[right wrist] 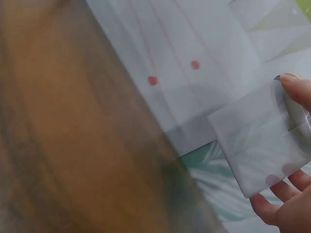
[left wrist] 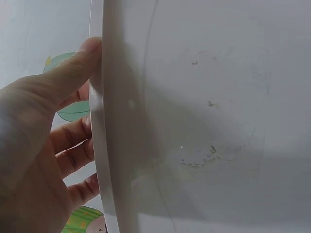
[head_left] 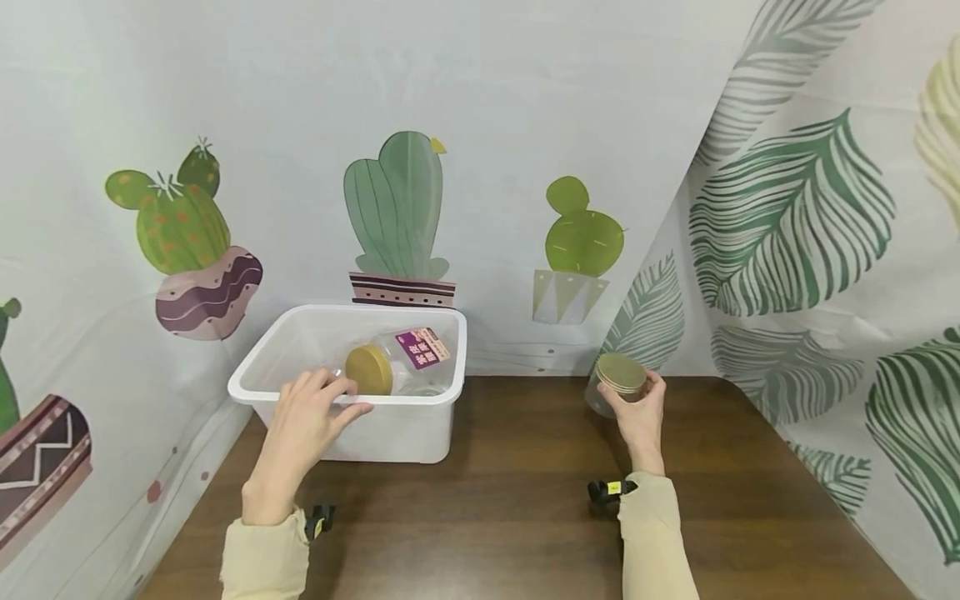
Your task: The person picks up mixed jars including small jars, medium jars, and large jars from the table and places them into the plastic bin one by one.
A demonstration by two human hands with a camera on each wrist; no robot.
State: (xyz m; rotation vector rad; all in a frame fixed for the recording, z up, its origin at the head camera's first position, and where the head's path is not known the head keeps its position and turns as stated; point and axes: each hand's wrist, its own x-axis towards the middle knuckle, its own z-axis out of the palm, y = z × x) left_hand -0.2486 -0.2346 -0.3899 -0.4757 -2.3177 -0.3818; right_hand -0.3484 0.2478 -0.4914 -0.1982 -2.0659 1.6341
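Observation:
At the left stands a white plastic tub (head_left: 390,425). My left hand (head_left: 306,421) holds its near rim, the fingers over the edge and the thumb (left wrist: 77,68) on the outer side. Inside the tub lies a clear jar with a gold lid (head_left: 369,370) and a purple label (head_left: 422,347), on its side. Over at the right, my right hand (head_left: 642,417) grips a second clear jar (right wrist: 262,141) near its top, thumb on one side and fingers on the other. Its gold lid (head_left: 621,372) faces up. The jar is close over the back of the table.
Both containers are on or over a brown wooden table (head_left: 480,525). Behind it hangs a pale cloth (head_left: 495,125) printed with cacti and leaves, right along the table's back edge. Dark marks dot the tub's outer wall (left wrist: 209,104).

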